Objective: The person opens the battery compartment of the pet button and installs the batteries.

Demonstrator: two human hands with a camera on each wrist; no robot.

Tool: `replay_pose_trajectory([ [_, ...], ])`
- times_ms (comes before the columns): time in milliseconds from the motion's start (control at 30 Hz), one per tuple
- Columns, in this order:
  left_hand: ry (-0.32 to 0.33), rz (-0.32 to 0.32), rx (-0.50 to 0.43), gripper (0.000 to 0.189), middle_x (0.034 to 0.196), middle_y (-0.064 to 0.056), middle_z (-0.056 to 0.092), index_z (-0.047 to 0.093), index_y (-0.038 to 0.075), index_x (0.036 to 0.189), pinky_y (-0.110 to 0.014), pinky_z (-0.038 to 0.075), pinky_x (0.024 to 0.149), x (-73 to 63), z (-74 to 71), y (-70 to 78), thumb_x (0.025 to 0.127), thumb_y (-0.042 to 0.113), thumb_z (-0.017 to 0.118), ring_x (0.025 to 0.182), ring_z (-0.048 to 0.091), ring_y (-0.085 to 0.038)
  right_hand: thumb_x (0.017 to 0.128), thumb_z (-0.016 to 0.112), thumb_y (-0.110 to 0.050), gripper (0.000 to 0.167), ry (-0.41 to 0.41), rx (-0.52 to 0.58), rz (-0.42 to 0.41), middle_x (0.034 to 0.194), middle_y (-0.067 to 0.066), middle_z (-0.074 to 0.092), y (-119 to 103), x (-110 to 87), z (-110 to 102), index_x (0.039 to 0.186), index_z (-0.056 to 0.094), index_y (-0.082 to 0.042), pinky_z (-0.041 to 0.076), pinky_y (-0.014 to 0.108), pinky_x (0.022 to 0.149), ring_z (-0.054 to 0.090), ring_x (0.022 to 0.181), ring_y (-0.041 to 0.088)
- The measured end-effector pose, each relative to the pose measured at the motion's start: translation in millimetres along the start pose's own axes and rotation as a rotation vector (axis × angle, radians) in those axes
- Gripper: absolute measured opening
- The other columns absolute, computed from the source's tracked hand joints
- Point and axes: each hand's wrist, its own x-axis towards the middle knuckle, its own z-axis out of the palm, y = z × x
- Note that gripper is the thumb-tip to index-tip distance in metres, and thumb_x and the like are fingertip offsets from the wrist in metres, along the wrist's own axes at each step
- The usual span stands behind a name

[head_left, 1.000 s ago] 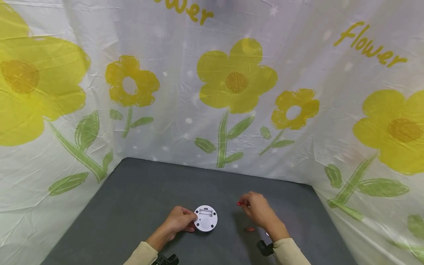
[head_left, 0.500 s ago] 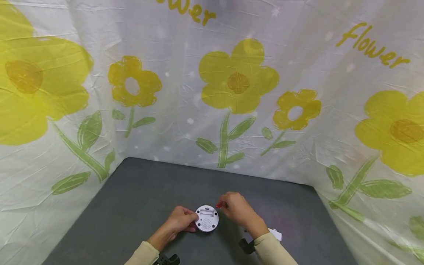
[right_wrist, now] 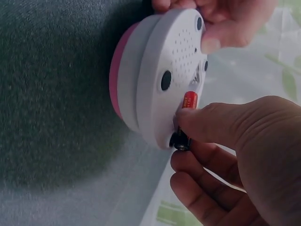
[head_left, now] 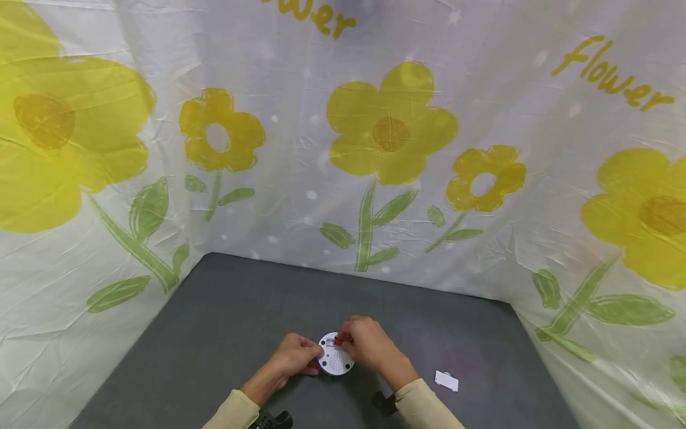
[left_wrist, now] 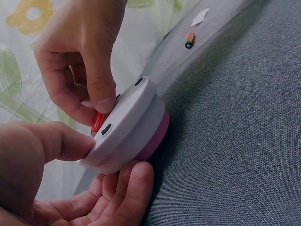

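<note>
A round white device (head_left: pixel 336 360) with a speaker grille, dark round feet and an uncovered battery slot lies underside up; its lower layer is pink. My left hand (head_left: pixel 292 357) grips its left edge, thumb on the face and fingers beneath. My right hand (head_left: pixel 367 344) pinches a red and black battery (right_wrist: pixel 187 115) between thumb and fingers, at the slot. In the right wrist view the battery lies against the slot, partly covered by the thumb; whether it is seated I cannot tell. A second battery (left_wrist: pixel 190 40) lies on the table, hidden in the head view.
A small white battery cover (head_left: pixel 446 381) lies on the dark grey table (head_left: pixel 257 298), right of my right forearm. A flower-printed curtain (head_left: pixel 289 179) encloses the table at the back and sides.
My right hand has moved left with the battery, from right of the device to its slot. The white cover has come into full view. My left hand keeps its grip on the device.
</note>
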Motion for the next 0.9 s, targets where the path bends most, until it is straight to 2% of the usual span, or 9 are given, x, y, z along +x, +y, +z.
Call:
replay_pose_trajectory([
  [200, -0.018, 0.002, -0.018, 0.024, 0.083, -0.01, 0.075, 0.073, -0.014, 0.105, -0.028, 0.067, 0.063, -2.2, -0.9, 3.5, 0.089, 0.004, 0.068, 0.07, 0.072, -0.014, 0.089, 0.084, -0.003, 0.01, 0.02, -0.039, -0.002, 0.082, -0.003, 0.065, -7.0, 3.2, 3.6, 0.092, 0.079, -0.011, 0.05, 0.022, 0.06, 0.058, 0.072, 0.007],
  [367, -0.029, 0.014, -0.038, 0.022, 0.08, -0.008, 0.074, 0.073, -0.013, 0.102, -0.027, 0.066, 0.062, -3.7, -1.9, 3.1, 0.088, 0.003, 0.067, 0.069, 0.071, -0.013, 0.09, 0.083, -0.005, 0.008, 0.03, -0.013, -0.004, 0.084, -0.002, 0.067, -4.4, 4.4, 5.1, 0.091, 0.078, -0.013, 0.051, 0.021, 0.062, 0.058, 0.073, 0.006],
  [567, -0.026, 0.013, -0.039, 0.02, 0.078, -0.007, 0.073, 0.073, -0.012, 0.1, -0.025, 0.065, 0.06, -3.3, -0.9, 1.2, 0.088, 0.003, 0.067, 0.066, 0.069, -0.012, 0.097, 0.077, -0.008, 0.005, 0.045, 0.104, 0.065, 0.086, -0.002, 0.069, 8.4, -3.9, -7.9, 0.095, 0.079, -0.012, 0.051, 0.025, 0.063, 0.058, 0.076, 0.006],
  [767, -0.022, 0.02, -0.031, 0.02, 0.077, -0.007, 0.072, 0.074, -0.012, 0.1, -0.024, 0.064, 0.059, -2.2, -0.6, 0.5, 0.089, 0.003, 0.067, 0.065, 0.068, -0.012, 0.104, 0.072, -0.018, 0.012, -0.067, 0.249, 0.19, 0.095, -0.001, 0.078, 22.4, -11.4, -15.5, 0.105, 0.082, -0.011, 0.06, 0.032, 0.072, 0.071, 0.085, 0.015],
  [900, -0.019, 0.021, -0.031, 0.02, 0.077, -0.007, 0.072, 0.073, -0.013, 0.1, -0.024, 0.064, 0.058, -2.1, 0.1, -0.2, 0.088, 0.003, 0.067, 0.065, 0.068, -0.012, 0.105, 0.071, -0.022, 0.021, -0.135, 0.428, 0.284, 0.097, 0.005, 0.082, 26.4, -14.9, -11.1, 0.11, 0.083, -0.006, 0.063, 0.033, 0.07, 0.076, 0.082, 0.019],
])
